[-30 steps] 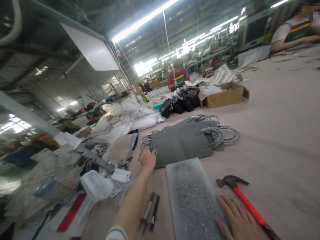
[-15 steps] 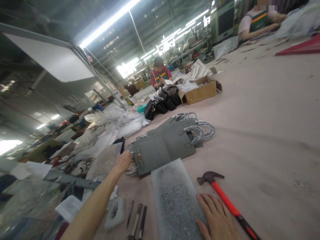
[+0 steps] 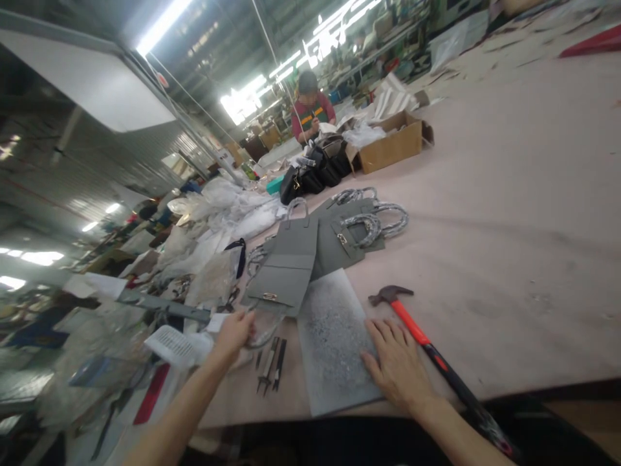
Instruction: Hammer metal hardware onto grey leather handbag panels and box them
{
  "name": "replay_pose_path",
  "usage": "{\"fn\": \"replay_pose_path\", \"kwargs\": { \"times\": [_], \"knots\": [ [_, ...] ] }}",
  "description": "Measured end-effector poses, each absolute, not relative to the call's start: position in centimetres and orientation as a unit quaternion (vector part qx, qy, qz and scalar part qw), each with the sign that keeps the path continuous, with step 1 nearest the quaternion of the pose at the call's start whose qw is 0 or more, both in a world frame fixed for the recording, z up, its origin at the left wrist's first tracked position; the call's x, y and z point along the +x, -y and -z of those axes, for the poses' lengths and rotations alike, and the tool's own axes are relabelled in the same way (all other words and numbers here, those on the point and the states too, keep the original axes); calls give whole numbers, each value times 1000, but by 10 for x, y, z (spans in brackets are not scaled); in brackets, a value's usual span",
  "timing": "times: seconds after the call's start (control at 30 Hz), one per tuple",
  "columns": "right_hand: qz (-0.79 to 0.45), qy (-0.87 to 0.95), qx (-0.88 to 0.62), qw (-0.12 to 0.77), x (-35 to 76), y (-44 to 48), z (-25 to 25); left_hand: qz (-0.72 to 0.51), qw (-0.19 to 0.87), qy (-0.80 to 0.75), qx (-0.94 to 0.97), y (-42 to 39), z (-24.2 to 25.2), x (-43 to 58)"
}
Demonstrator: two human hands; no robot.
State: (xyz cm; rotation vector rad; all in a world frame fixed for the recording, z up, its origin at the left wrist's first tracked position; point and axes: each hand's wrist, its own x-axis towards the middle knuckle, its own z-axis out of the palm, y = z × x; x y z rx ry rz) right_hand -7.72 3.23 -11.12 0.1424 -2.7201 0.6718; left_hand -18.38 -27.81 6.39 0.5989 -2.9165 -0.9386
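My left hand (image 3: 236, 333) is closed on the plastic-wrapped handle of a grey handbag (image 3: 285, 262), whose near end carries a small gold clasp. This bag is tilted and overlaps another grey handbag (image 3: 334, 243) with wrapped handles behind it. My right hand (image 3: 398, 362) lies flat with fingers spread on the right edge of a speckled grey slab (image 3: 334, 336). Just to its right rests a claw hammer (image 3: 412, 327) with a red and black handle. Several thin metal tools (image 3: 272, 364) lie between my left hand and the slab.
Black bags (image 3: 315, 175) and an open cardboard box (image 3: 391, 145) stand farther back, near a seated person (image 3: 313, 113). Clear plastic wrapping (image 3: 218, 207) is heaped along the left. A white plastic basket (image 3: 172, 343) sits left of my left arm. The table's front edge runs below the slab.
My left hand has drawn the handle toward me, turning and lifting the top grey handbag off the one beneath. My right hand stays on the slab; the view has tilted down.
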Motion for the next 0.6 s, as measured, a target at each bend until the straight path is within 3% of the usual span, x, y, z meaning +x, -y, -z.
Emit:
{"fn": "replay_pose_path", "kwargs": {
  "times": [0.13, 0.23, 0.37, 0.53, 0.6],
  "knots": [
    [-246, 957, 52, 143, -77, -32, 108, 528, -111, 811, 226, 216, 4, -86],
    [-263, 950, 71, 152, -77, -35, 112, 614, -137, 728, 272, 172, 36, -40],
    [-321, 922, 110, 184, -77, -44, 121, 609, -101, 740, 269, 156, 46, -23],
    [-330, 914, 127, 200, -78, -46, 124, 565, 32, 795, 217, 172, 26, -37],
    [-327, 915, 122, 203, -78, -44, 123, 582, 15, 785, 211, 170, 22, -37]
  ]
}}
